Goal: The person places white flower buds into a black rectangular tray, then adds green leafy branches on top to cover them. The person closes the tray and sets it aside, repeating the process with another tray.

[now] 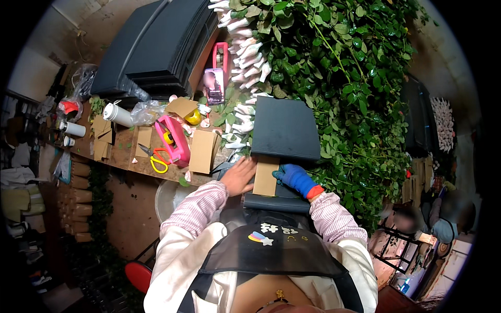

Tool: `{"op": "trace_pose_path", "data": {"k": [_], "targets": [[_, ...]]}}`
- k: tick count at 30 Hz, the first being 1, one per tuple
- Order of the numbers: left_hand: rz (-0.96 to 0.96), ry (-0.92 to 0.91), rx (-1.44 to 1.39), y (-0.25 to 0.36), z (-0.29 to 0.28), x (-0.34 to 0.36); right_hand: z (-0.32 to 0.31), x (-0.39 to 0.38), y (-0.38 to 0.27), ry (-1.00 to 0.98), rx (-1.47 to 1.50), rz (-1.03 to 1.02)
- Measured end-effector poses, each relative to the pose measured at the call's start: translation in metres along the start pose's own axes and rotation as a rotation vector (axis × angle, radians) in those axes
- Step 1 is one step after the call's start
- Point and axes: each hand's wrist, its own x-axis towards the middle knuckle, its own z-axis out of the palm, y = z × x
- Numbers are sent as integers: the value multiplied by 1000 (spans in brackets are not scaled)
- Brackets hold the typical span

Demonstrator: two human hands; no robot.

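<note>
A strip of brown cardboard [266,177] lies in front of me on a black corrugated sheet. The sheet's folded-up part [285,128] stands beyond the strip, and its near flap [276,203] is close to my apron. My bare left hand [240,176] rests flat at the strip's left edge, fingers stretched out. On the right, my right hand [293,179], in a blue glove with a red cuff, has its fingers bent against the strip's right edge. The undersides of both hands are hidden.
Leafy stems with white-wrapped heads [250,57] fill the far side and right. Black sheets [162,47] are stacked at far left. On the wooden bench are a pink tape dispenser [175,143], yellow-handled scissors [158,160], cardboard pieces [202,151] and a white cup [117,115]. People [443,219] are at right.
</note>
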Motion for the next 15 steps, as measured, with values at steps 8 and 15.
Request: {"op": "trace_pose_path", "data": {"k": [8,15], "targets": [[99,31,-306,27,-33,26,16,2,7,229,-240,4],[200,-106,-74,12,-6,36,-7,-8,-22,-21,-660,-15]]}}
